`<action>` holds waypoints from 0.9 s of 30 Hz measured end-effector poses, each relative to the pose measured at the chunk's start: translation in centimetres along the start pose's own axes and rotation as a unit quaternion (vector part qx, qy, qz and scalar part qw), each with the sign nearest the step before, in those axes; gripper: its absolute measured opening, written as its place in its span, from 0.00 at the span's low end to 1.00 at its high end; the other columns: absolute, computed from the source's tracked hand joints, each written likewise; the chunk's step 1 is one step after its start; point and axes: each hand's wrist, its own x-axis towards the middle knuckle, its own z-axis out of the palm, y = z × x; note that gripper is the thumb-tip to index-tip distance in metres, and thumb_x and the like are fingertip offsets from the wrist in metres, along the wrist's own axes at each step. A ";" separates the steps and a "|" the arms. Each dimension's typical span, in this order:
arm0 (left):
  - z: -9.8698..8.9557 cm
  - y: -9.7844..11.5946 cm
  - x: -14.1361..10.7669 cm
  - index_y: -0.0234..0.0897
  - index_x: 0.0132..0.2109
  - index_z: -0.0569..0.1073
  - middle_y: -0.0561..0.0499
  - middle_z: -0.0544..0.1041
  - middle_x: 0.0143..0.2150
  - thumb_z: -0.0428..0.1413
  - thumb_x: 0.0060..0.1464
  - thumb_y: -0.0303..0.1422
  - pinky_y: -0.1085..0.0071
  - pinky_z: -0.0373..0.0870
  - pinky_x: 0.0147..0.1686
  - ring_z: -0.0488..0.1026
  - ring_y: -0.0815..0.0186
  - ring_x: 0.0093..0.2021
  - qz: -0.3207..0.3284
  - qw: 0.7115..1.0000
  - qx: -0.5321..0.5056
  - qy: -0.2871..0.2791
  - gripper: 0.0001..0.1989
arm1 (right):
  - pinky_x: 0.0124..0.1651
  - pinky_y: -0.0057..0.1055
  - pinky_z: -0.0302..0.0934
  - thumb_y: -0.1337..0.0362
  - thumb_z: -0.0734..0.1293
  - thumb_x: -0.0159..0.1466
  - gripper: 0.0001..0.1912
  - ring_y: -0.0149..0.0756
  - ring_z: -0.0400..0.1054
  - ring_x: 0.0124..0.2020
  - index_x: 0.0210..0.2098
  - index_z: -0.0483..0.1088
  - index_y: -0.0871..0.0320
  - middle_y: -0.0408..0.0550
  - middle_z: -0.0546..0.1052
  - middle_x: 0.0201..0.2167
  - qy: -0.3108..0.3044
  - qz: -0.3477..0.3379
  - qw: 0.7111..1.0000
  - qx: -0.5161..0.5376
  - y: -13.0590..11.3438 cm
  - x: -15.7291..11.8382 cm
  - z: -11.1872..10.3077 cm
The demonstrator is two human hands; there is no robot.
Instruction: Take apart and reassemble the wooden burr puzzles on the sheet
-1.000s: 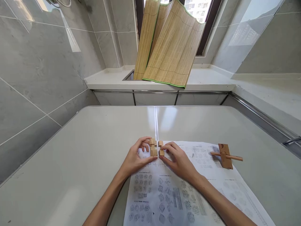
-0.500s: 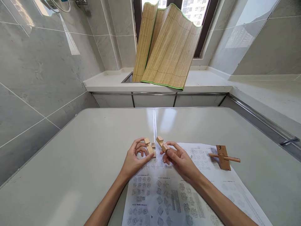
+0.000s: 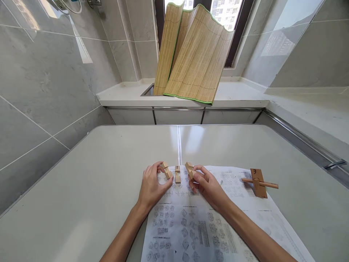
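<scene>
Between thumb and fingers, my left hand (image 3: 152, 185) grips a small notched wooden puzzle piece (image 3: 167, 171). My right hand (image 3: 204, 182) pinches a second notched wooden piece (image 3: 190, 169), tilted, just across from it. In the gap between the hands lies a third wooden piece (image 3: 177, 174), notched in the middle and marked with a dark "3"; neither hand touches it. Beneath them is a large printed sheet (image 3: 178, 225) covered in small puzzle drawings.
To the right, a brown wooden plate with a rod through it (image 3: 259, 183) rests on the sheet's edge. The pale table (image 3: 81, 189) has a centre seam. Beyond it, a folded bamboo mat (image 3: 196, 54) leans at the window above a white ledge (image 3: 245, 92).
My left hand has shifted left with its piece, away from the piece marked "3", which now shows fully. My right hand has tilted its piece more upright and moved slightly lower.
</scene>
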 end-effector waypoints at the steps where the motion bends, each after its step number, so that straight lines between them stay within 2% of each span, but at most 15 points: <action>1: 0.0 -0.1 0.0 0.42 0.56 0.67 0.49 0.74 0.46 0.62 0.54 0.40 0.55 0.66 0.54 0.71 0.55 0.49 0.005 1.000 0.007 0.003 0.23 | 0.30 0.29 0.57 0.50 0.72 0.65 0.17 0.30 0.64 0.26 0.42 0.65 0.52 0.40 0.73 0.30 0.001 -0.003 1.000 -0.013 0.0 -0.1 0.1; 6: 0.4 -0.6 -0.1 0.42 0.54 0.70 0.44 0.67 0.56 0.63 0.53 0.43 0.52 0.67 0.56 0.62 0.49 0.60 -0.010 1.000 0.022 0.010 0.23 | 0.33 0.32 0.60 0.50 0.69 0.67 0.17 0.31 0.65 0.27 0.46 0.65 0.53 0.45 0.77 0.36 -0.001 -0.013 0.998 -0.065 -0.5 -0.3 0.3; 10: 0.4 -0.5 -0.1 0.43 0.59 0.69 0.43 0.65 0.60 0.62 0.54 0.42 0.48 0.63 0.60 0.58 0.47 0.63 -0.005 1.000 0.027 0.009 0.27 | 0.36 0.33 0.63 0.52 0.71 0.66 0.17 0.31 0.67 0.29 0.47 0.62 0.51 0.46 0.78 0.40 -0.024 -0.025 0.997 -0.065 -0.7 -0.4 0.6; 13: -0.1 0.4 -0.2 0.44 0.60 0.68 0.43 0.65 0.60 0.62 0.56 0.42 0.49 0.63 0.60 0.59 0.48 0.63 0.000 0.999 0.003 0.041 0.26 | 0.39 0.34 0.65 0.53 0.72 0.65 0.18 0.32 0.70 0.32 0.46 0.62 0.50 0.48 0.78 0.45 -0.043 -0.028 0.997 -0.063 -0.9 -0.5 1.0; 15: -0.5 1.2 -0.2 0.45 0.56 0.71 0.45 0.67 0.57 0.59 0.60 0.41 0.52 0.65 0.59 0.62 0.51 0.61 0.013 0.998 -0.030 0.058 0.18 | 0.41 0.36 0.66 0.53 0.72 0.65 0.17 0.33 0.71 0.34 0.45 0.63 0.50 0.49 0.78 0.47 -0.055 -0.035 0.996 -0.064 -1.0 -0.6 1.3; 17: -0.7 1.8 -0.3 0.45 0.52 0.74 0.45 0.71 0.53 0.55 0.63 0.41 0.54 0.66 0.58 0.65 0.53 0.58 0.031 0.996 -0.075 0.042 0.13 | 0.43 0.37 0.67 0.54 0.72 0.66 0.15 0.34 0.72 0.36 0.46 0.64 0.50 0.48 0.78 0.45 -0.069 -0.042 0.994 -0.074 -0.9 -0.7 1.5; 19: -0.7 2.3 -0.4 0.45 0.51 0.77 0.45 0.73 0.50 0.55 0.63 0.42 0.56 0.67 0.56 0.67 0.54 0.56 0.039 0.992 -0.124 0.010 0.13 | 0.43 0.37 0.67 0.55 0.71 0.66 0.15 0.35 0.73 0.36 0.47 0.66 0.51 0.47 0.78 0.40 -0.080 -0.043 0.991 -0.096 -0.6 -0.9 1.6; 22: -0.5 2.5 -0.4 0.43 0.44 0.80 0.46 0.74 0.46 0.58 0.60 0.44 0.59 0.69 0.53 0.70 0.55 0.52 0.017 0.980 -0.195 -0.021 0.12 | 0.40 0.37 0.68 0.55 0.71 0.66 0.16 0.37 0.74 0.35 0.49 0.68 0.53 0.45 0.77 0.33 -0.088 -0.036 0.987 -0.129 -0.2 -1.0 1.6; 25: -0.5 2.5 -0.2 0.41 0.40 0.79 0.46 0.74 0.45 0.56 0.61 0.44 0.63 0.70 0.48 0.72 0.58 0.47 -0.031 0.961 -0.272 -0.032 0.13 | 0.41 0.38 0.70 0.56 0.72 0.65 0.18 0.38 0.74 0.36 0.52 0.67 0.52 0.48 0.77 0.41 -0.071 -0.061 0.980 -0.175 -0.1 -1.0 1.5; 27: -0.7 2.4 0.0 0.40 0.40 0.77 0.48 0.75 0.41 0.55 0.63 0.44 0.65 0.71 0.45 0.73 0.61 0.42 -0.071 0.944 -0.321 -0.027 0.14 | 0.45 0.40 0.71 0.58 0.71 0.66 0.18 0.38 0.74 0.38 0.53 0.66 0.51 0.50 0.76 0.47 -0.039 -0.102 0.960 -0.259 0.0 -1.0 1.4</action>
